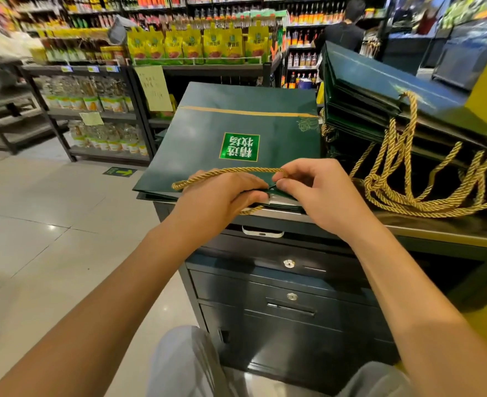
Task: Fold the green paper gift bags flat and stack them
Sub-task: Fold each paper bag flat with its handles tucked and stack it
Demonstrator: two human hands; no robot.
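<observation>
A dark green paper gift bag (236, 121) lies flat on the counter, its bright green label facing up. More flat bags show as edges beneath it. Its gold rope handle (228, 171) arcs over the near edge. My left hand (222, 193) presses on the bag's near edge with the rope running across its fingers. My right hand (319, 190) pinches the rope's right end at the bag's rim. To the right, a leaning stack of green bags (379, 90) rests tilted, with a tangle of gold handles (414, 179) hanging down from it.
The bags sit on a dark counter (437, 227) over a black cabinet with locked drawers (288, 282). A phone (262, 232) pokes out under the counter edge. Store shelves (93, 110) stand at left across a tiled floor. A person in black (342, 30) stands behind.
</observation>
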